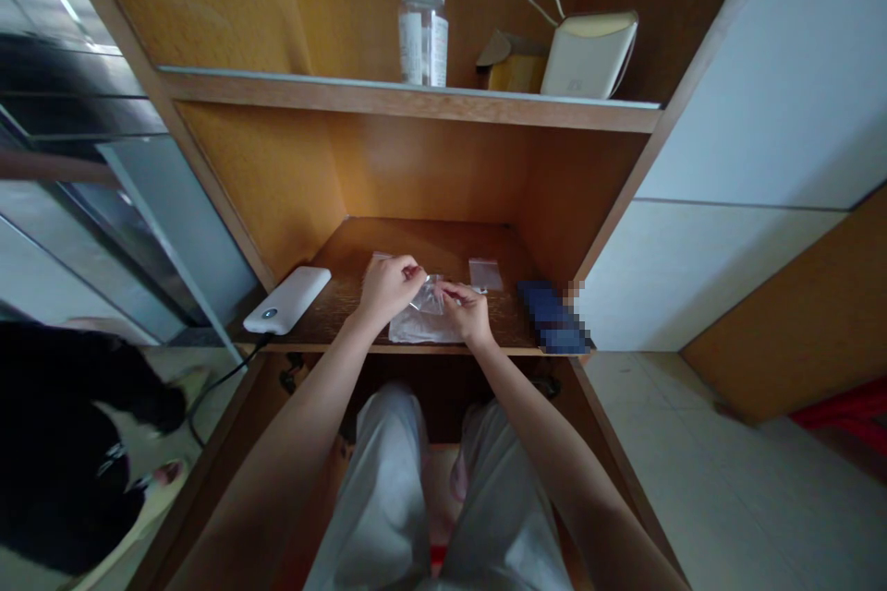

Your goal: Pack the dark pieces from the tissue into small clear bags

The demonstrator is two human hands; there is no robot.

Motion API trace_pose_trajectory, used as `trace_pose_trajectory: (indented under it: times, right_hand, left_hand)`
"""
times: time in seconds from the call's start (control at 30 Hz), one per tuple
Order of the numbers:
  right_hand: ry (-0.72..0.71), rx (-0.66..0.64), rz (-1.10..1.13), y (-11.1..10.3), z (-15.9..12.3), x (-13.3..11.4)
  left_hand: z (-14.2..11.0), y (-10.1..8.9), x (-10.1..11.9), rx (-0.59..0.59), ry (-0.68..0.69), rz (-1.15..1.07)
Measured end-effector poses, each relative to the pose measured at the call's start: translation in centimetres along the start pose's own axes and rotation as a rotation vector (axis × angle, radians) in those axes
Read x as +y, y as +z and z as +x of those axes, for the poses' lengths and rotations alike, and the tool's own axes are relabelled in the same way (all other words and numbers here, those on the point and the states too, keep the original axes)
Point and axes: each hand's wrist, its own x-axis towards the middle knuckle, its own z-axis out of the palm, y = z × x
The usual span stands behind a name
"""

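Between my two hands is a small clear plastic bag [431, 297], held just above the wooden shelf. My left hand [392, 284] pinches its left side, fingers closed. On the other side, my right hand [469, 312] grips the bag with thumb and fingers pressed together. Beneath them lies a stack of clear plastic bags [416, 329] near the shelf's front edge. Another small zip bag [486, 274] lies flat behind my right hand. Part of one more bag shows behind my left hand.
A white power bank [287, 300] with a black cable lies at the left; a dark blue, partly pixelated item [554, 319] lies at the right. The upper shelf holds a clear bottle [423, 32], a small box [514, 63] and a white looped device [589, 55]. A person in black [62, 443] is at the left.
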Motion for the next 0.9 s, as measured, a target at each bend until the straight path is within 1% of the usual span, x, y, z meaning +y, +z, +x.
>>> trace_pose_trajectory:
  times: [0.07,0.13,0.27,0.33,0.4,0.47,0.5,0.63,0.77,0.9]
  right_hand:
    - [0.037,0.006,0.051,0.1,0.0,0.1]
    - [0.069,0.015,0.081,0.2,-0.1,0.3]
    - [0.074,0.011,0.068,0.2,-0.1,0.3]
    - [0.070,-0.011,0.051,0.1,-0.2,0.2]
    - [0.073,-0.032,0.043,0.0,-0.2,0.1]
    - [0.077,-0.052,0.035,0.0,-0.2,0.1]
    - [0.077,-0.062,0.029,0.0,-0.2,0.1]
    - [0.053,-0.115,-0.025,-0.1,-0.1,-0.2]
    - [0.017,-0.142,-0.081,-0.1,-0.1,-0.5]
    - [0.021,-0.151,-0.052,0.0,-0.2,-0.4]
  left_hand:
    - [0.0,-0.3,-0.5,-0.025,-0.014,-0.005]
    - [-0.2,-0.7,-0.8,-0.065,0.016,0.007]
    - [-0.7,-1.1,-1.3,-0.144,0.170,0.099]
    - [-0.9,-1.0,-1.6,-0.237,0.233,0.128]
    - [-0.9,-0.7,-2.1,-0.352,0.267,0.129]
    - [-0.8,-0.3,-2.6,-0.413,0.276,0.133]
    - [-0.7,-0.1,-2.7,-0.414,0.277,0.141]
    - [-0.6,-0.2,-2.6,-0.360,0.297,0.182]
    - [-0.7,-0.7,-2.0,-0.382,0.328,0.201]
    - [-0.6,-0.7,-2.0,-0.400,0.342,0.199]
